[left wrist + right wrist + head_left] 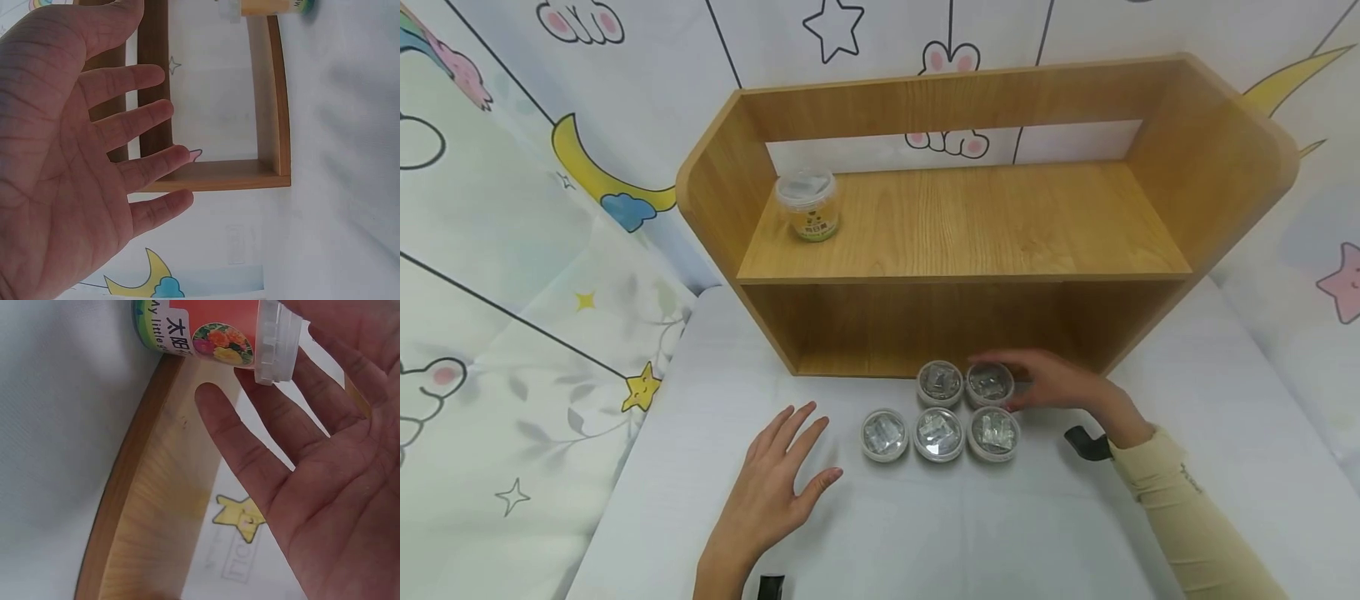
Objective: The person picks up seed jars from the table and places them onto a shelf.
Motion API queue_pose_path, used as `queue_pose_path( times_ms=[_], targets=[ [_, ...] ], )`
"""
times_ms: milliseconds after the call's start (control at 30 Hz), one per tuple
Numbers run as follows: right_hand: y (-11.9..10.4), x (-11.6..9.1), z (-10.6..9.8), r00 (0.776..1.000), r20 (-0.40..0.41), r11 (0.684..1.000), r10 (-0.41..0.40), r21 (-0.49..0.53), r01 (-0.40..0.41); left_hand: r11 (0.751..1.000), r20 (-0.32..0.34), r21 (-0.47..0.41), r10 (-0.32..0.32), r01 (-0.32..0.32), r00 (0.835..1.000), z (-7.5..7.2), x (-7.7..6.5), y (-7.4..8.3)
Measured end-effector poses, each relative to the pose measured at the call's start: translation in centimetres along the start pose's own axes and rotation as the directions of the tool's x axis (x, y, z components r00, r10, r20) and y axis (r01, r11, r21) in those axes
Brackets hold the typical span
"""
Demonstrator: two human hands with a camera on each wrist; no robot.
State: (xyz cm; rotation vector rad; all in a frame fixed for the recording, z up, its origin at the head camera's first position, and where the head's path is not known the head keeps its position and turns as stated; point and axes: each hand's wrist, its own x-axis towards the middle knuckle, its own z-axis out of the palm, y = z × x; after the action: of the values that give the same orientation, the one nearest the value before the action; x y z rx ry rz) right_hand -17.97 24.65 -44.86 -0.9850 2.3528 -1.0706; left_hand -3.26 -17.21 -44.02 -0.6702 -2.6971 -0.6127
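Observation:
A small clear-lidded jar (989, 383) with a red flower-picture label (219, 331) stands on the white table at the back right of a group of similar jars. My right hand (1037, 379) is at this jar, thumb by its near side and a finger along its far side. In the right wrist view the fingers (244, 444) are spread and fairly straight beside the plastic lid (278, 344). My left hand (775, 483) hovers palm down with spread fingers, left of the front-left jar (884, 435), and holds nothing.
Behind the jars stands a two-level wooden shelf (970, 221), its lower front edge close to the back jars. Another jar (808, 208) with a yellow label stands at the left of the upper level. Two more front jars (938, 434) (994, 434) and a back-left jar (940, 383) stand close together.

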Motion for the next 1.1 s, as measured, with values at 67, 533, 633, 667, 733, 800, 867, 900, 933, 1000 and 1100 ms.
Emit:
queue_pose_path(
  times_ms=[67, 533, 633, 667, 733, 800, 867, 900, 933, 1000, 1100],
  targets=[
    [0.2, 0.0, 0.0, 1.0, -0.001, 1.0, 0.004, 0.019, -0.004, 1.0, -0.005, 0.003, 0.004, -0.004, 1.0, 0.0, 0.0, 0.0],
    [-3.3, -1.7, -2.0, 0.998, -0.065, 0.994, -0.007, -0.106, 0.0, 1.0, 0.011, 0.009, -0.022, 0.022, 1.0, 0.1, -0.1, 0.1],
    [-4.9, -2.2, -2.9, 0.996, -0.075, 0.981, -0.055, -0.19, 0.039, 1.0, 0.011, 0.012, -0.022, 0.022, 1.0, 0.1, -0.2, 0.1],
    [-5.4, -2.4, -3.1, 0.995, -0.079, 0.975, -0.069, -0.216, 0.05, 1.0, 0.008, 0.013, -0.019, 0.019, 1.0, 0.1, -0.2, 0.1],
    [-6.5, -2.8, -3.5, 0.992, -0.084, 0.961, -0.096, -0.267, 0.071, 1.0, 0.007, 0.014, -0.021, 0.021, 1.0, 0.1, -0.2, 0.1],
    [-7.6, -3.2, -3.8, 0.991, -0.086, 0.956, -0.102, -0.283, 0.074, 1.0, 0.006, 0.017, -0.022, 0.022, 1.0, 0.0, -0.2, 0.1],
    [-8.8, -3.7, -4.0, 0.992, -0.08, 0.955, -0.1, -0.288, 0.073, 0.999, 0.009, 0.018, -0.026, 0.026, 1.0, 0.0, -0.3, 0.1],
    [-9.5, -3.9, -4.1, 0.991, -0.076, 0.954, -0.106, -0.289, 0.079, 0.999, 0.013, 0.017, -0.031, 0.03, 0.999, 0.0, -0.3, 0.1],
    [-10.2, -4.1, -4.2, 0.991, -0.072, 0.954, -0.109, -0.289, 0.084, 0.999, 0.015, 0.019, -0.034, 0.034, 0.999, 0.0, -0.3, 0.1],
    [-11.5, -4.5, -4.4, 0.99, -0.059, 0.947, -0.125, -0.304, 0.101, 0.999, 0.02, 0.021, -0.043, 0.043, 0.999, 0.0, -0.4, 0.1],
    [-13.5, -4.8, -4.9, 0.982, -0.043, 0.924, -0.181, -0.349, 0.155, 0.998, 0.025, 0.023, -0.058, 0.057, 0.998, -0.1, -0.5, 0.1]
  ],
)
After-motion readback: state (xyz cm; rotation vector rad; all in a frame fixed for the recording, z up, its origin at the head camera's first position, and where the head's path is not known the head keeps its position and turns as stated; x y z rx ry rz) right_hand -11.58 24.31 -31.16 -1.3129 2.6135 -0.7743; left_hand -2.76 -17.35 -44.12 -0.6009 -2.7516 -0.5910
